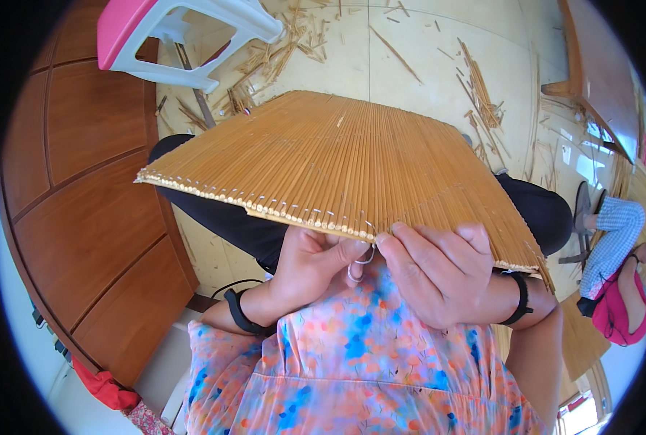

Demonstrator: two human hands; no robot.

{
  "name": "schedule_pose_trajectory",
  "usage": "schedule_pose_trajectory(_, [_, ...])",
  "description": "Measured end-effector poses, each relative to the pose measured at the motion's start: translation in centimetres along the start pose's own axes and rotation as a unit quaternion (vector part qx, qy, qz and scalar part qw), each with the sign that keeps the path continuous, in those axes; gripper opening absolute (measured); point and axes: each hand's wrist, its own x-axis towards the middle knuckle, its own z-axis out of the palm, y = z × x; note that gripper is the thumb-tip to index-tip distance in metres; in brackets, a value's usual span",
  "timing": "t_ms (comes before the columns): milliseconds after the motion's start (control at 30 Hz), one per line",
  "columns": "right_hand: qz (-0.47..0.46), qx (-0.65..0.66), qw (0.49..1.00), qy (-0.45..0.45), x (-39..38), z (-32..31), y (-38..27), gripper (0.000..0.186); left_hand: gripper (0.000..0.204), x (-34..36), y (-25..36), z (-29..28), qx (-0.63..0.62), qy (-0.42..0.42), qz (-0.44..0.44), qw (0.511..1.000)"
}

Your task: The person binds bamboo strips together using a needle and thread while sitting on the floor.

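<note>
A mat of thin straw-coloured stalks (323, 156), stitched side by side, lies slanting over my lap. Pale cut stalk ends and short bits of white thread line its near edge. At the middle of that edge, my left hand (312, 264) is closed, its thumb just below the rim and its other fingers partly hidden under the mat. Small silvery loops (355, 274) show by the left thumb; whether they are rings or part of a tool, I cannot tell. My right hand (439, 275) pinches the same edge just beside it, fingertips pressed on the stalk ends.
Loose stalks (481, 90) lie scattered on the pale tiled floor beyond the mat. A pink and white plastic stool (192, 43) stands at the far left, near a brown wooden cabinet (105, 203). At the right, another person's checked trouser leg (613, 239) shows near a wooden panel (606, 65).
</note>
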Motion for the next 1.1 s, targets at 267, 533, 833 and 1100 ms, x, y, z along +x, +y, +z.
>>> schedule_pose_trajectory(267, [-0.052,-0.002,0.998,0.038,-0.7,0.6,0.7,0.034,0.032,-2.8,3.3,1.0,0.521,0.114,0.125,0.837])
schedule_pose_trajectory(533, [-0.096,-0.002,0.995,0.016,-1.8,-1.0,2.8,0.03,0.03,-8.7,12.9,6.1,0.766,0.21,0.314,0.52])
schedule_pose_trajectory(833, [-0.104,-0.036,0.994,0.012,-4.5,-2.1,2.8,0.02,0.02,5.5,15.6,6.1,0.713,-0.272,0.11,0.636])
schedule_pose_trajectory(1100, [-0.032,-0.074,0.996,-0.024,-6.8,-2.9,1.4,0.02,0.014,9.2,5.2,2.9,0.507,-0.411,0.036,0.757])
